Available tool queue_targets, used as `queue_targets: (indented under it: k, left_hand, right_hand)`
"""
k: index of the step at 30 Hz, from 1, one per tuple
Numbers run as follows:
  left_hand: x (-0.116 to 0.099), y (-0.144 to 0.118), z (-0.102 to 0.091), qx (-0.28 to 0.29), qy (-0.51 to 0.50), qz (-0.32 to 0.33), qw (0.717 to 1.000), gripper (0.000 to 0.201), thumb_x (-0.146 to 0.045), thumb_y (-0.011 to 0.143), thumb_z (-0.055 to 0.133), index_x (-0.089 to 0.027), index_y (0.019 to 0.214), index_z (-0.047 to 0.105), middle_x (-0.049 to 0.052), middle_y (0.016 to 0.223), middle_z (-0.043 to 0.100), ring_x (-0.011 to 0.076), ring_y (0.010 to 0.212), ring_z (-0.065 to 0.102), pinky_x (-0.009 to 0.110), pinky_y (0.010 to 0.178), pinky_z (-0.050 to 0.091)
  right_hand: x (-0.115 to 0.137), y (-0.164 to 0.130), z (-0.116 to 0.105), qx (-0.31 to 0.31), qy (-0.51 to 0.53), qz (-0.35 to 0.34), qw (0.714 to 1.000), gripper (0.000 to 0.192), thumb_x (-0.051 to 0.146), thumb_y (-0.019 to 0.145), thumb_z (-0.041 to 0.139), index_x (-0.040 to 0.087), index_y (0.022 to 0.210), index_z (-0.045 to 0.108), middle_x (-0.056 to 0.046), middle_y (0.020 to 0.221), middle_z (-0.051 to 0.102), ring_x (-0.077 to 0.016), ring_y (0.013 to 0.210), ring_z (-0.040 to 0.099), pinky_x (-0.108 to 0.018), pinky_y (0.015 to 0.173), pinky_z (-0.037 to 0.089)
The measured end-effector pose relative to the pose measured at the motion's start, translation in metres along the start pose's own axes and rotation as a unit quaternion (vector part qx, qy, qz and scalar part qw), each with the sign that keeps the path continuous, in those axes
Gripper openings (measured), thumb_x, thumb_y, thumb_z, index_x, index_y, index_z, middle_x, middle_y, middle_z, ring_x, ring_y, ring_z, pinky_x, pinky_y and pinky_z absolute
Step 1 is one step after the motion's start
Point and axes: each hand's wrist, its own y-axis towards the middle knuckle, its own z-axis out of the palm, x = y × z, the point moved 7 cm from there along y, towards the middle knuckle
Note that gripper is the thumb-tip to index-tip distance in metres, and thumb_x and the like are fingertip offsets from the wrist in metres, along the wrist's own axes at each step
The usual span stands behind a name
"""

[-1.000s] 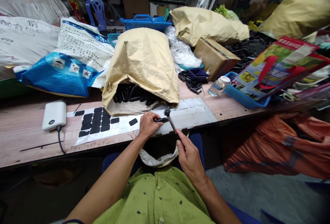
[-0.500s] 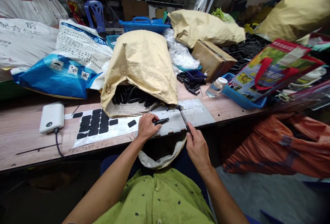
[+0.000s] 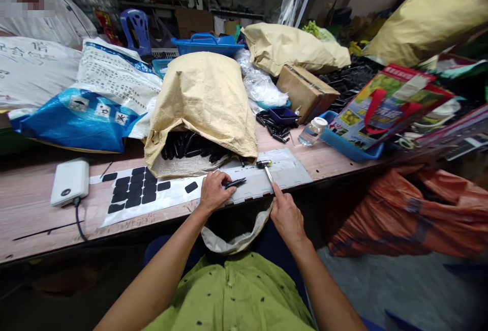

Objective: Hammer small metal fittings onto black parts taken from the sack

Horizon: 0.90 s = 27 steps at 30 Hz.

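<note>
My left hand [image 3: 214, 189] is closed around a slim black pen-like piece [image 3: 237, 182], whose end sticks out to the right over the grey board [image 3: 259, 183]. In the fist of my right hand [image 3: 287, 217] is the handle of a small hammer [image 3: 264, 164]. Its head, black with a yellow-green end, is over the board, right of the black piece; I cannot tell whether it touches. Behind my left hand a tan sack [image 3: 208, 87] lies with its mouth towards me, and many black pieces [image 3: 186, 145] show inside. An open pale bag [image 3: 232, 244] hangs below the table edge.
A white sheet with black stickers [image 3: 133, 188] and a white power bank [image 3: 70, 182] with a cable lie to the left. On the right are a lidded clear jar [image 3: 312, 131], a cardboard box [image 3: 305, 92] and a blue tray [image 3: 353, 152]. An orange sack [image 3: 412, 214] stands below.
The hammer head has turned, so its yellow-green end now shows. The black piece stays in my left hand. The whole view has shifted slightly.
</note>
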Motion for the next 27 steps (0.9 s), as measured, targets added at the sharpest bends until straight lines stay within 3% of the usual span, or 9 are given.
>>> queue_targets:
  k: [4,9,12,16,20,23,25,27]
  left_hand:
    - [-0.009,-0.019,-0.007,0.024,-0.07,0.027,0.997,0.017,-0.036,0.083,0.072,-0.023,0.091,0.065,0.001,0.084,0.065,0.02,0.081,0.057,0.033,0.077,0.043]
    - [-0.031,-0.088,0.004,0.161,-0.088,0.108,0.977,0.013,-0.035,0.089,0.065,-0.025,0.096,0.063,0.001,0.087,0.069,0.0177,0.079,0.061,0.029,0.074,0.043]
    - [-0.016,-0.119,0.022,0.206,-0.025,0.045,0.977,0.009,-0.032,0.091,0.061,-0.025,0.097,0.062,0.001,0.089,0.071,0.0177,0.081,0.065,0.028,0.071,0.042]
    - [0.017,-0.131,0.037,0.198,0.097,-0.072,0.973,0.012,-0.028,0.092,0.057,-0.025,0.102,0.062,0.005,0.096,0.073,0.0227,0.089,0.069,0.031,0.074,0.044]
    - [0.009,-0.123,0.032,0.194,0.08,-0.073,0.975,0.011,-0.03,0.089,0.061,-0.026,0.098,0.066,0.005,0.095,0.074,0.0233,0.086,0.069,0.03,0.069,0.042]
    - [-0.014,-0.096,0.006,0.157,0.004,-0.053,0.986,0.016,-0.042,0.089,0.064,-0.027,0.084,0.069,0.0,0.076,0.072,0.0186,0.072,0.066,0.028,0.062,0.039]
    - [-0.02,-0.062,-0.02,0.078,-0.02,-0.058,0.995,0.024,-0.047,0.09,0.061,-0.026,0.081,0.07,-0.002,0.073,0.071,0.0161,0.065,0.063,0.028,0.064,0.041]
    - [-0.014,-0.023,-0.049,-0.037,-0.003,-0.079,0.996,0.024,-0.045,0.092,0.058,-0.025,0.088,0.071,0.0,0.082,0.073,0.0161,0.067,0.062,0.029,0.069,0.044]
  right_hand:
    - [0.0,0.0,0.001,0.001,-0.007,0.002,1.0,0.052,0.025,0.102,0.048,0.034,0.153,0.043,-0.003,0.099,0.056,-0.0099,0.065,0.051,-0.026,0.057,0.028]
    - [-0.001,0.0,0.002,-0.01,-0.003,0.0,1.0,0.052,0.025,0.102,0.049,0.034,0.153,0.044,-0.003,0.1,0.056,-0.0098,0.064,0.051,-0.026,0.057,0.027]
    - [-0.002,0.0,0.003,-0.013,0.002,0.001,1.0,0.053,0.025,0.102,0.049,0.036,0.153,0.044,-0.002,0.099,0.056,-0.0097,0.063,0.05,-0.026,0.056,0.027]
    - [-0.001,0.0,0.002,-0.014,0.008,0.001,1.0,0.052,0.024,0.101,0.049,0.034,0.152,0.045,-0.003,0.1,0.056,-0.0096,0.064,0.05,-0.026,0.057,0.028]
    - [-0.001,-0.001,0.001,-0.018,0.012,-0.004,1.0,0.051,0.025,0.102,0.047,0.033,0.153,0.045,-0.004,0.1,0.057,-0.0098,0.064,0.05,-0.026,0.057,0.029]
    - [-0.001,-0.001,0.002,-0.017,0.014,-0.005,1.0,0.052,0.025,0.102,0.047,0.033,0.153,0.044,-0.003,0.1,0.056,-0.0097,0.063,0.05,-0.025,0.057,0.029]
    - [-0.002,0.0,0.002,-0.017,0.017,-0.004,1.0,0.052,0.025,0.102,0.047,0.033,0.154,0.043,-0.003,0.1,0.056,-0.0096,0.063,0.05,-0.025,0.057,0.029]
    - [-0.002,0.0,0.002,-0.016,0.019,-0.003,1.0,0.052,0.025,0.102,0.047,0.033,0.154,0.043,-0.003,0.1,0.056,-0.0097,0.064,0.05,-0.025,0.057,0.029]
